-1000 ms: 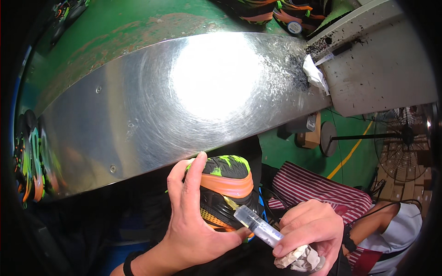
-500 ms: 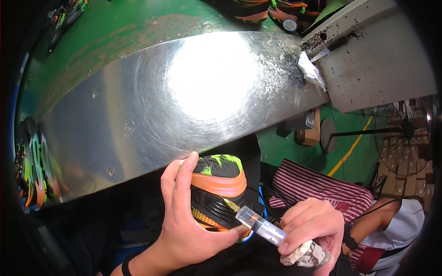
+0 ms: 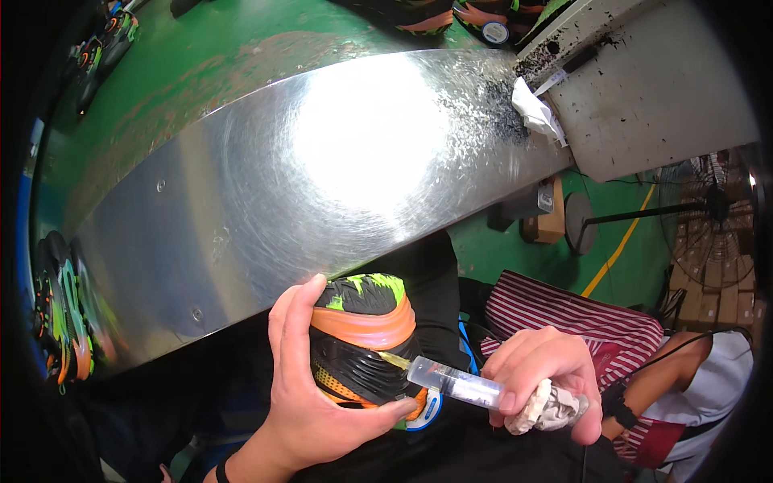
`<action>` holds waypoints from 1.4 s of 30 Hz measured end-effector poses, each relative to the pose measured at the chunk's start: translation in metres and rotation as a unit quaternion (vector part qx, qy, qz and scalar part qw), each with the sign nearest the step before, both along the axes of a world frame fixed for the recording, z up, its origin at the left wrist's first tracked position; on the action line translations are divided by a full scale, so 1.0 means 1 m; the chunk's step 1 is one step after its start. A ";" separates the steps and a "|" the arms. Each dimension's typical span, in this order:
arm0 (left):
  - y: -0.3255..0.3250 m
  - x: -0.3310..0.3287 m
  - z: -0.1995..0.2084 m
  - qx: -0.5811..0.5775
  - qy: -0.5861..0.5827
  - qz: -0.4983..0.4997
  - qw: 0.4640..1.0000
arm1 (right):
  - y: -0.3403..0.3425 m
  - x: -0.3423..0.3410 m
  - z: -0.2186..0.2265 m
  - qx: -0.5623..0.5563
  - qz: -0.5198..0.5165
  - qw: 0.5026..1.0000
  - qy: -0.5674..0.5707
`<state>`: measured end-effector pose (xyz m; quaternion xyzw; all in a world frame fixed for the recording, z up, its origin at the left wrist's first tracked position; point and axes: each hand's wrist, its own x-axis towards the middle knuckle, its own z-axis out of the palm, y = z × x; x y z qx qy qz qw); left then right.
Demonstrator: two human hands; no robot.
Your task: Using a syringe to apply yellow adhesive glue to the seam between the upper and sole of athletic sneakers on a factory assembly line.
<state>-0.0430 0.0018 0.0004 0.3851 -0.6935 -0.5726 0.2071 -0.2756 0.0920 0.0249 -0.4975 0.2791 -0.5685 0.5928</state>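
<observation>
My left hand [image 3: 310, 402] is wrapped round a sports shoe [image 3: 364, 326], thumb at its lower side and fingers at its far left. The shoe has a black and bright green outsole, an orange midsole band and a black upper with orange mesh. In my right hand [image 3: 547, 366] is a clear syringe [image 3: 455, 381] with a yellowish tip [image 3: 394, 359]. That tip lies at the line between midsole and upper; whether it touches cannot be made out. A crumpled whitish wad [image 3: 555, 409], paper or cloth, is tucked in the same hand under the fingers.
A scratched metal bench [image 3: 233, 201] with a bright glare spans the space beyond my hands. White paper [image 3: 535, 113] lies at its right end beside a grey panel [image 3: 652, 97]. More shoes [image 3: 68, 314] stand at far left. Another person's arm [image 3: 656, 394] and a fan [image 3: 713, 209] are at right.
My left hand and the shoe have shifted slightly left. The syringe now lies more level, its tip farther left along the midsole edge. The whole view has shifted a little.
</observation>
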 end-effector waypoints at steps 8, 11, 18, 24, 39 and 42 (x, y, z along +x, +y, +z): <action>-0.004 0.004 0.000 -0.022 -0.010 -0.039 0.999 | 0.013 -0.003 -0.014 0.075 -0.018 0.994 -0.077; -0.002 0.004 -0.003 0.031 0.014 0.001 0.999 | 0.016 -0.005 -0.020 0.063 -0.021 0.993 -0.099; 0.000 -0.001 -0.008 0.092 0.089 0.029 0.991 | 0.025 -0.006 -0.033 0.108 -0.020 0.977 -0.185; 0.000 -0.003 -0.004 0.162 0.146 0.048 0.975 | 0.025 -0.005 -0.045 0.157 -0.031 0.963 -0.219; -0.005 0.003 -0.002 0.213 0.189 0.106 0.953 | 0.014 0.010 -0.084 0.098 -0.035 0.909 -0.404; -0.006 0.005 -0.002 0.209 0.187 0.115 0.953 | 0.014 0.012 -0.089 0.092 -0.043 0.907 -0.409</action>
